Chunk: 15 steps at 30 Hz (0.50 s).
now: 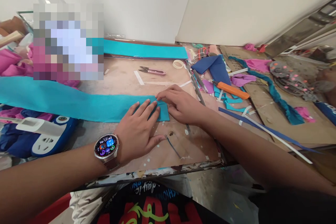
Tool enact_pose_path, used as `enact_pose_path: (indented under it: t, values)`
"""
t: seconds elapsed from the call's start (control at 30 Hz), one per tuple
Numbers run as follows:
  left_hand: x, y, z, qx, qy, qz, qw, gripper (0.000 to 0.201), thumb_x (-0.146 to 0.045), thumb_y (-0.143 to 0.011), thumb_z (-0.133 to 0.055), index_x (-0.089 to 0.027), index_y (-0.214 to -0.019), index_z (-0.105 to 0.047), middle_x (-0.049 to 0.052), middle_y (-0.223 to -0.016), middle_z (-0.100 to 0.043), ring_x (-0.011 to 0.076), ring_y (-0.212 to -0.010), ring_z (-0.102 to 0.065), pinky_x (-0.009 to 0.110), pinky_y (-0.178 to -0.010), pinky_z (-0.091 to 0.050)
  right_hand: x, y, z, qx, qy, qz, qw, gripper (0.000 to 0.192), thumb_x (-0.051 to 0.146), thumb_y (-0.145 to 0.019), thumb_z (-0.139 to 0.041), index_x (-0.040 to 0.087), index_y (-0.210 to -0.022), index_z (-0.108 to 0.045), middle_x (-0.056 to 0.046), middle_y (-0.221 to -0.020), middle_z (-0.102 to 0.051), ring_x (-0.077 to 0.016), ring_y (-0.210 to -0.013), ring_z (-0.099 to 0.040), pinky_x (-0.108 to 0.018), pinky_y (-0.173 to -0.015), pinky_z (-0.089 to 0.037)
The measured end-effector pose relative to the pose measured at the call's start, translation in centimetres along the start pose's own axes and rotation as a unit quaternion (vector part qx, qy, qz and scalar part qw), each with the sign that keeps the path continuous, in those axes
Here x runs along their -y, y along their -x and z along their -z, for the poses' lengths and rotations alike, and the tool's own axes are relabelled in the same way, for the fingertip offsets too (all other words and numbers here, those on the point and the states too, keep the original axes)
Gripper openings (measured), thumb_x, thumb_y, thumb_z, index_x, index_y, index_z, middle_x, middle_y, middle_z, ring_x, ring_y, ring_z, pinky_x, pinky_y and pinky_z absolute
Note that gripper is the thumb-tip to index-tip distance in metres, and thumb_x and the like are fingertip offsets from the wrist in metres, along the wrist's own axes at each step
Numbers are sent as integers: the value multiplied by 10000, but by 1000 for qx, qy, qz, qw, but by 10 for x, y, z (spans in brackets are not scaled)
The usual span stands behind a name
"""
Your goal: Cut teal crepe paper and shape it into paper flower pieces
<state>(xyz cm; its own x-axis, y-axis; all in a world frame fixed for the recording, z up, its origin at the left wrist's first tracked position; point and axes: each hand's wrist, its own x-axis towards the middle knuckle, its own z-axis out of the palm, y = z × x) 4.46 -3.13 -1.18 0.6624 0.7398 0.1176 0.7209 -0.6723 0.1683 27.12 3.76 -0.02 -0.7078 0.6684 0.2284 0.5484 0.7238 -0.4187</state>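
Resting flat with fingers slightly spread, my left hand (136, 127) bears on the long turquoise crepe-textured strip (105, 106) lying on the worn tan counter (157, 157); my right hand (180, 103) curls over its right end, though I cannot tell whether it pinches. Uneven pressure could skew or crease the strip. The round silver-cased watch (106, 147) reads "16:17:42"; the black printed shirt (162, 210) shows "day is" and "FASHION"

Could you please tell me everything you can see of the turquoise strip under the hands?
The strip is a long, thin, plain turquoise band, matt and cloth- or paper-like. It runs from the picture's left edge, slightly wavy there, to a straight end on the table. The left hand lies on it, fingers spread; the right hand is at its far edge near that end.
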Motion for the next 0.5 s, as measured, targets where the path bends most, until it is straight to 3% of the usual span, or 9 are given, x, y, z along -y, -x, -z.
enact_pose_path:
  t: [0.23,0.5]
  values:
    - [-1,-1,2,5,-2,2,1000,790,-675,-981,-362,-92,-1503,-463,193,-1608,-414,384,-1500,-339,575,-1191,-293,-3,-1,-3,3,-12,14,1000,588,12,-797,-490,212,-1337,-607,-85,-1283,-685,-284,-1183,-551,-501,-1074,-456]
    - [0,-1,1,-6,4,-1,1000,755,-667,-976,-392,-113,-1481,-490,187,-1597,-432,384,-1484,-367,570,-1183,-302,-5,1,4,-13,-21,9,1000,455,68,-907,-475,218,-1298,-652,-87,-1211,-721,-277,-1145,-549,-485,-1018,-506]
